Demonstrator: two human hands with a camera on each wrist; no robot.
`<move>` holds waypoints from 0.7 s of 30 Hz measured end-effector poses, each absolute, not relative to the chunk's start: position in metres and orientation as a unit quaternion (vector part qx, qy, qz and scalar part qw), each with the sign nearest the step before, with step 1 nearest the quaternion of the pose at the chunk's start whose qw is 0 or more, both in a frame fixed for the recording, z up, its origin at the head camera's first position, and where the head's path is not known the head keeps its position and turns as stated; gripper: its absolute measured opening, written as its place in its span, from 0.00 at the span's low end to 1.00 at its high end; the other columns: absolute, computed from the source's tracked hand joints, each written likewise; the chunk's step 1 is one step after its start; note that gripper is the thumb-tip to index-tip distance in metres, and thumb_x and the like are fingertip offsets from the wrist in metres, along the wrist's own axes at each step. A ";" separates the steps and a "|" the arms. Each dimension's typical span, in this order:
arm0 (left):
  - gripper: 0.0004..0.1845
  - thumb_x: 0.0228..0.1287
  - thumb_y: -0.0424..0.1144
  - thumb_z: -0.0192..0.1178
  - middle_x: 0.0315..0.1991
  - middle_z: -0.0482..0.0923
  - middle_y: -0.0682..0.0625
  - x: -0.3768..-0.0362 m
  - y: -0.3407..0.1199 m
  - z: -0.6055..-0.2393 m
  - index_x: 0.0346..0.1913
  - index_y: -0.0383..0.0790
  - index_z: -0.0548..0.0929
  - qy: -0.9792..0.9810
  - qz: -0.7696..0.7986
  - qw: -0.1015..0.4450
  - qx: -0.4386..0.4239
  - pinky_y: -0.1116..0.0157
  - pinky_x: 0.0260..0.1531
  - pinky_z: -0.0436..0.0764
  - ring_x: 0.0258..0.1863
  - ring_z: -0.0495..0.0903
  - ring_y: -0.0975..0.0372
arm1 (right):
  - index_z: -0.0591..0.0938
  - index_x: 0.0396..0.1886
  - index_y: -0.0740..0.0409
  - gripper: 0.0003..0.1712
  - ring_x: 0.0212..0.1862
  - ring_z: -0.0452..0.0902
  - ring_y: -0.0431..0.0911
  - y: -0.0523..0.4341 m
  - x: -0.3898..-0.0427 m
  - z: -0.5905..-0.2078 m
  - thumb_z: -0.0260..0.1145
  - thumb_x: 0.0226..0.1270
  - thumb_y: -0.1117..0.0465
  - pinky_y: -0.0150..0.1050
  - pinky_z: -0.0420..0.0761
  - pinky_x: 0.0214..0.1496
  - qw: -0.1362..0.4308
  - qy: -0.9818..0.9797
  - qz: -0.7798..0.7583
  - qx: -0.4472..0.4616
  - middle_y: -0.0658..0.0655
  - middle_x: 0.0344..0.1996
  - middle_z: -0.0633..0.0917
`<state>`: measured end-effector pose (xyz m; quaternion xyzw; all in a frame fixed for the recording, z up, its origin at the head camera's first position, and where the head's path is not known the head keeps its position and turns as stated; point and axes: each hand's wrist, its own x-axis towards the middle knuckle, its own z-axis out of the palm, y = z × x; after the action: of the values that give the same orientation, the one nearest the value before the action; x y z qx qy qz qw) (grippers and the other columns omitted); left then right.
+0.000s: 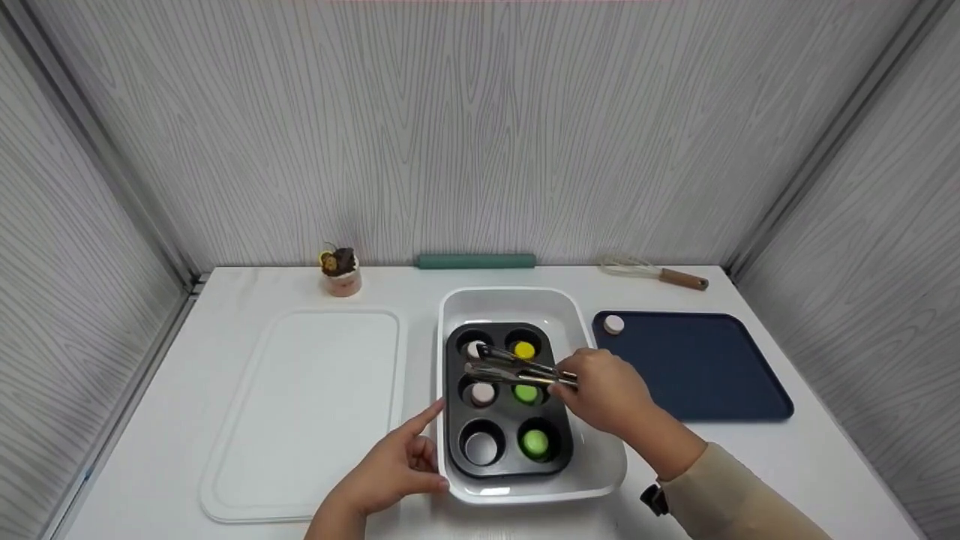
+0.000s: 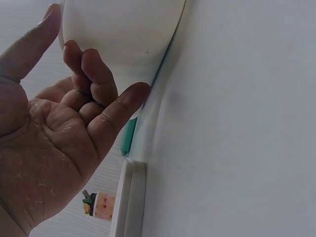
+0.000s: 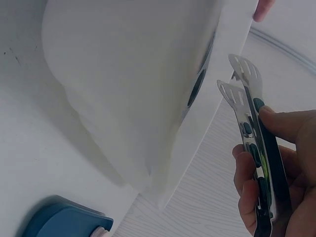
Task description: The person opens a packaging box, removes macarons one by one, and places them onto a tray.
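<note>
My right hand (image 1: 604, 390) grips metal tongs (image 1: 521, 375) above a dark muffin tin (image 1: 502, 442). The right wrist view shows the two slotted tong ends a little apart, nothing between them. In the tin's cups sit a yellow macaron (image 1: 524, 350), a green macaron (image 1: 526, 393), another green macaron (image 1: 535, 443) at front right, and a pale pink macaron (image 1: 482, 394). Partly behind the tong ends is a whitish macaron (image 1: 474, 349). The front-left cup shows its bare bottom. My left hand (image 1: 394, 465) touches the left side of the white tub (image 1: 517, 300) around the tin, thumb and one finger extended.
A navy tray (image 1: 697, 367) on the right carries one pale macaron (image 1: 613, 324). To the left lies a white tray (image 1: 315, 405). Along the back are a dessert cup (image 1: 343, 279), a green rolling pin (image 1: 476, 261) and a whisk (image 1: 679, 278).
</note>
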<state>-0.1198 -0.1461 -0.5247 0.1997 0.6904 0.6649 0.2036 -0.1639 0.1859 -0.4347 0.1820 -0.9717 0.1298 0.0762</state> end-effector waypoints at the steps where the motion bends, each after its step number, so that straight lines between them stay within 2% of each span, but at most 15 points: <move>1: 0.61 0.52 0.24 0.76 0.33 0.82 0.45 -0.120 -0.146 -0.524 0.85 0.35 0.51 0.692 0.664 0.204 0.199 0.68 0.39 0.82 0.34 0.81 0.60 | 0.93 0.41 0.54 0.10 0.32 0.82 0.44 0.185 -0.164 -0.435 0.79 0.66 0.54 0.46 0.81 0.33 0.073 -0.972 0.129 0.183 0.51 0.35 0.88; 15: 0.61 0.52 0.23 0.76 0.34 0.82 0.44 -0.120 -0.146 -0.523 0.85 0.34 0.50 0.692 0.663 0.206 0.200 0.68 0.38 0.82 0.34 0.81 0.60 | 0.93 0.41 0.54 0.10 0.30 0.80 0.43 0.179 -0.164 -0.441 0.80 0.64 0.54 0.47 0.80 0.32 0.045 -0.976 0.107 0.183 0.50 0.33 0.86; 21: 0.61 0.52 0.23 0.76 0.33 0.82 0.45 -0.119 -0.146 -0.523 0.85 0.33 0.50 0.695 0.660 0.203 0.202 0.69 0.38 0.82 0.34 0.81 0.61 | 0.92 0.35 0.52 0.08 0.27 0.75 0.42 0.176 -0.164 -0.441 0.80 0.63 0.54 0.47 0.78 0.31 0.046 -0.977 0.095 0.185 0.48 0.29 0.84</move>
<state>-0.1194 -0.1463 -0.5225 0.2021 0.6947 0.6598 0.2029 -0.1636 0.1757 -0.4414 0.1845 -0.9772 0.0949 0.0460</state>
